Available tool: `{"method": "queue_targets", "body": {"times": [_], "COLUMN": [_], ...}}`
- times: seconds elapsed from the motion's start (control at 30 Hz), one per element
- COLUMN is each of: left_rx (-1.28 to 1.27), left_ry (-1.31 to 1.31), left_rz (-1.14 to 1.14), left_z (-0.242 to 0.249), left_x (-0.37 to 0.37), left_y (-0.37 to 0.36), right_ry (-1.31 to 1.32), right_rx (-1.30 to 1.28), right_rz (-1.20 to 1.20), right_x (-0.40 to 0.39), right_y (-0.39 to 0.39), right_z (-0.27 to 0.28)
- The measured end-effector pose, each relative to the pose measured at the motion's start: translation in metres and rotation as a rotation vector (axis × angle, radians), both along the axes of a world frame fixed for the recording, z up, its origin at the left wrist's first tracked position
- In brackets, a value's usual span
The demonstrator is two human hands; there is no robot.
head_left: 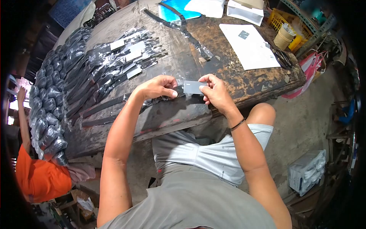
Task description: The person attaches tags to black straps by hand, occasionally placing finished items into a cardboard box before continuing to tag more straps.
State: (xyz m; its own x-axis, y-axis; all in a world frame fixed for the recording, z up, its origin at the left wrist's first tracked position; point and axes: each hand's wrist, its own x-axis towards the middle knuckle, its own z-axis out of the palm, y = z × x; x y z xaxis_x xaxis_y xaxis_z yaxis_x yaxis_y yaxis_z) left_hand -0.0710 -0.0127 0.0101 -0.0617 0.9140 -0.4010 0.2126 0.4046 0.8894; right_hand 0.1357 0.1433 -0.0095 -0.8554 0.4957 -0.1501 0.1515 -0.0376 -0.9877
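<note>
My right hand (pixel 216 91) pinches a small grey card (pixel 192 87) between thumb and fingers, with faint print near its upper left corner. The card overlaps the end of a black strap in clear plastic (pixel 154 100) near the table's front edge. My left hand (pixel 160 87) is on that strap by the card's left side, its thumb pressed down and its fingers curled. Left of my hands lies a spread pile of similar plastic-sleeved black straps (pixel 103 72), several with pale cards on them.
Bundled black plastic-wrapped items (pixel 47 95) line the table's left edge. A white sheet (pixel 248 47), a blue packet (pixel 179 10) and another strap (pixel 194 40) lie farther back. A yellow basket (pixel 280 21) stands beyond the right corner. Another person in orange (pixel 42 179) is at left.
</note>
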Motion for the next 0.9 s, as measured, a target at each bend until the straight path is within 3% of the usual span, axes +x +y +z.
{"method": "queue_targets", "body": {"times": [0.47,0.9], "left_rx": [0.016,-0.017], "left_ry": [0.023,0.199], "left_rz": [0.003,0.027], "left_z": [0.006,0.007], "left_x": [0.008,0.01], "left_y": [0.002,0.005], "right_ry": [0.035,0.092], "right_rx": [-0.089,-0.018], "right_rz": [0.152,0.072], "right_x": [-0.011,-0.02], "right_y": [-0.002,-0.008], "right_z": [0.003,-0.006]}}
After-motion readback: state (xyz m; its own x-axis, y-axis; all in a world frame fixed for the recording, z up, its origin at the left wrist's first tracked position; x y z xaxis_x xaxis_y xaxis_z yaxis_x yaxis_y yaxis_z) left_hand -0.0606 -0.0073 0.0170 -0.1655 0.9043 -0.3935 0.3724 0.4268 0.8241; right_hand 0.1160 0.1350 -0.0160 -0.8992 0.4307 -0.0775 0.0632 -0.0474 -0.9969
